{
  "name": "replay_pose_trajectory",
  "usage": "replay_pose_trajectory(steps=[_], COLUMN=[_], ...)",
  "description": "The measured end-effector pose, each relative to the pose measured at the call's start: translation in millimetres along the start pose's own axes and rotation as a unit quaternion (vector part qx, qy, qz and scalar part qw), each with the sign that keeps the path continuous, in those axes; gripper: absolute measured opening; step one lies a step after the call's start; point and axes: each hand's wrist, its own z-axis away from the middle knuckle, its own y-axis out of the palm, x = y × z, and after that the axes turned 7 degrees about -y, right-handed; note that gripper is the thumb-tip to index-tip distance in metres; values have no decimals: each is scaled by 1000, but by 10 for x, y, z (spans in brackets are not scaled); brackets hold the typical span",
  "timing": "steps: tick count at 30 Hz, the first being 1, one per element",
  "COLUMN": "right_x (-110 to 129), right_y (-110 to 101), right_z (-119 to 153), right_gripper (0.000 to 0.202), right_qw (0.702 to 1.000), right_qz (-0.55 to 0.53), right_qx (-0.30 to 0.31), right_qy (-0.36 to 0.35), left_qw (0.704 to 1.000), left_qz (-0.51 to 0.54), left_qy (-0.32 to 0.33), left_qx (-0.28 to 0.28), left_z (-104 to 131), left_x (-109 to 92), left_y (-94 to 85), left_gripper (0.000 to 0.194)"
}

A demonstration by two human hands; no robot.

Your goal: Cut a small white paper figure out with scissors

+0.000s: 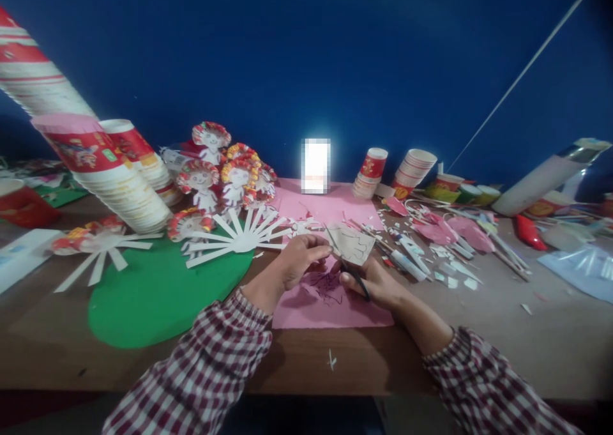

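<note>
Checked sleeves frame the bottom of the view, both forearms reaching over the wooden table [143, 365]. Left hand [299, 259] has its fingers curled shut, pinching the near left edge of a pale paper cutout [352, 242] with pencil lines on it. Right hand [371, 282] is closed around the handles of dark scissors [352, 269], whose blades run up under the cutout. Both hands hover over a pink sheet [330, 310] scribbled with dark marks. Just left lies a green paper disc [158, 294], carrying a white fan of cut cup strips [239, 234]. Beyond stand paper-cup dolls [205, 179], stacked red cups [119, 173] leaning at left, more cups [416, 167] and pink scraps [450, 227] at right, before a blue wall [306, 52].
</note>
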Motion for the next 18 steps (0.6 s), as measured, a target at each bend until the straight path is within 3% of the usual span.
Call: replay_pose_trajectory(steps=[18], right_x=[-72], right_y=[-39], right_z=[3], right_gripper=[40], right_qw=[1000], right_qz=[4], right_qx=[6], right_qy=[-12], left_qw=[1000], left_qz=[-8], left_qy=[-13], left_qx=[1], left_z=[13], left_x=[-12], left_y=[-14], left_gripper=[24])
